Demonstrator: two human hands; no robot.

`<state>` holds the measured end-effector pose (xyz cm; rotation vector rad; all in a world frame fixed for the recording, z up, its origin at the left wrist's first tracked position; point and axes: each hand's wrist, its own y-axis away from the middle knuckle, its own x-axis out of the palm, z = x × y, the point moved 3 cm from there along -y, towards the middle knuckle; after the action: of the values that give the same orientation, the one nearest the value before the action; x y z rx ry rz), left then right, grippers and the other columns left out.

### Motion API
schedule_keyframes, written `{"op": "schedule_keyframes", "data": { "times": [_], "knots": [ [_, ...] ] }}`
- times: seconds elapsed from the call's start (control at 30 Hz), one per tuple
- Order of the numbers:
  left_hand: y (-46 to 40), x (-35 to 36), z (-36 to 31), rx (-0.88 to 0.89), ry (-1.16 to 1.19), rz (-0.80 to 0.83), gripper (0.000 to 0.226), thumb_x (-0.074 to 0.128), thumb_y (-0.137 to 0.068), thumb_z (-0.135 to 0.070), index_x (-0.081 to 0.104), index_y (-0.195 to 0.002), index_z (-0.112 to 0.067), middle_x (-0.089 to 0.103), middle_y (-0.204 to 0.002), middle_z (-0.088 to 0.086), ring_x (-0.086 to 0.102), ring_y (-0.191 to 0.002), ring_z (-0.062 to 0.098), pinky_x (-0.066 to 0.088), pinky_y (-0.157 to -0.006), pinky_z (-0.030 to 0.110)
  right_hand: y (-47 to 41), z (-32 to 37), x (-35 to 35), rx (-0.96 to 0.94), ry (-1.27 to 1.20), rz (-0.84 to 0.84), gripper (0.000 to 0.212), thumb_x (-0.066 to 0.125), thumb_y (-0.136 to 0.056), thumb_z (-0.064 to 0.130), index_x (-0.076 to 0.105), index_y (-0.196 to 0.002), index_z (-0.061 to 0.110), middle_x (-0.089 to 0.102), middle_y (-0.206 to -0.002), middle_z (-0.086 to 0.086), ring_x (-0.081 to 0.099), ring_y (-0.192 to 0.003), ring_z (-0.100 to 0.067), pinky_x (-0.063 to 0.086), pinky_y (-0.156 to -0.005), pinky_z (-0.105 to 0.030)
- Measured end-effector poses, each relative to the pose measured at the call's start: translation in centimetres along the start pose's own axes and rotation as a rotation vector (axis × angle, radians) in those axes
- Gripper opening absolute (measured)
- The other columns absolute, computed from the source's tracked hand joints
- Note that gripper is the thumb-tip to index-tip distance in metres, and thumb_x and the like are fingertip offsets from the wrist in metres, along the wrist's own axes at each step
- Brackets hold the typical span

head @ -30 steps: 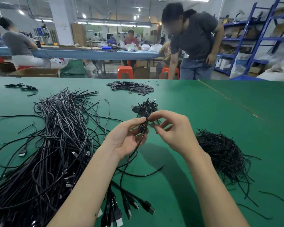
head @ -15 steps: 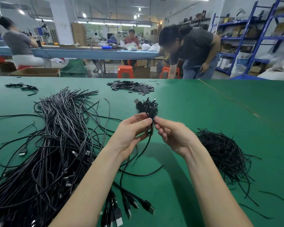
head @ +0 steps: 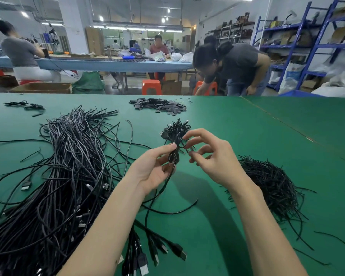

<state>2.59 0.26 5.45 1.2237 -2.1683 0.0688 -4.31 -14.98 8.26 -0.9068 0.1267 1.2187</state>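
My left hand (head: 151, 170) grips a small coil of black cable (head: 173, 156) between thumb and fingers, held above the green table (head: 237, 136). The cable's loose tail hangs down from the coil toward the table. My right hand (head: 215, 160) is just right of the coil, its fingers curled and pinching the thin black tie (head: 188, 149) at the coil's top. Right behind the hands a small heap of tied cable bundles (head: 176, 128) lies on the table, one USB plug sticking out to the left.
A big pile of loose black USB cables (head: 68, 176) fills the left side, plugs (head: 159, 253) at the near edge. Black ties (head: 271, 186) are heaped on the right, flat black pieces (head: 159, 105) at the back. A person (head: 235, 66) bends over beyond the far edge.
My right hand's fingers have lifted and curled higher on the coil, working the tie. My left hand keeps its hold. The person behind the table has bent lower.
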Motion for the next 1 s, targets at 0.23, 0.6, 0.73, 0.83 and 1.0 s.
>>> {"op": "schedule_keyframes", "data": {
  "times": [0.23,0.6,0.73,0.83,1.0],
  "knots": [
    [0.1,0.0,0.1,-0.02,-0.004,0.01,0.021,0.072,-0.08,-0.009,0.065,-0.099,-0.006,0.063,-0.082,0.008,0.058,-0.065,0.016,0.046,-0.047,0.021,-0.1,-0.3,-0.2,-0.052,0.089,-0.063,0.022,0.082,-0.084,0.023,0.074,-0.091,0.042,0.072,-0.093,0.021,0.067,-0.069,-0.013,0.054,-0.062,-0.03],
    [-0.1,0.6,-0.1,0.506,-0.253,-0.101,0.018,0.075,-0.086,-0.01,0.067,-0.099,-0.019,0.077,-0.096,-0.003,0.069,-0.085,0.007,0.053,-0.069,0.021,0.5,-1.0,4.3,0.957,-1.45,-0.105,0.012,0.084,-0.07,0.016,0.076,-0.076,0.008,0.072,-0.073,0.0,0.065,-0.053,-0.005,0.048,-0.041,-0.011],
    [-0.2,0.1,-0.2,0.409,-0.206,-0.118,0.016,0.072,-0.087,-0.009,0.068,-0.101,-0.015,0.074,-0.083,-0.004,0.066,-0.074,0.009,0.053,-0.067,0.023,0.0,-1.3,3.4,0.68,-0.954,-0.145,0.016,0.079,-0.085,0.019,0.075,-0.1,0.018,0.078,-0.09,0.001,0.069,-0.061,-0.01,0.052,-0.051,-0.016],
    [-0.2,0.0,-0.3,0.299,-0.118,-0.1,0.021,0.072,-0.087,-0.01,0.069,-0.108,-0.01,0.07,-0.078,-0.001,0.064,-0.067,0.011,0.051,-0.062,0.023,-0.1,-1.3,1.6,0.281,-0.497,-0.193,0.023,0.076,-0.089,0.013,0.069,-0.103,0.029,0.076,-0.099,0.003,0.073,-0.066,-0.019,0.054,-0.056,-0.023],
    [0.0,0.0,-0.4,0.206,-0.004,-0.058,0.018,0.07,-0.086,-0.008,0.066,-0.103,-0.011,0.067,-0.073,0.0,0.06,-0.055,0.008,0.048,-0.05,0.017,0.3,-1.3,1.1,-0.071,0.013,-0.226,0.026,0.074,-0.088,0.011,0.071,-0.092,0.037,0.071,-0.097,0.02,0.068,-0.072,-0.013,0.051,-0.054,-0.019]
  ]
}}
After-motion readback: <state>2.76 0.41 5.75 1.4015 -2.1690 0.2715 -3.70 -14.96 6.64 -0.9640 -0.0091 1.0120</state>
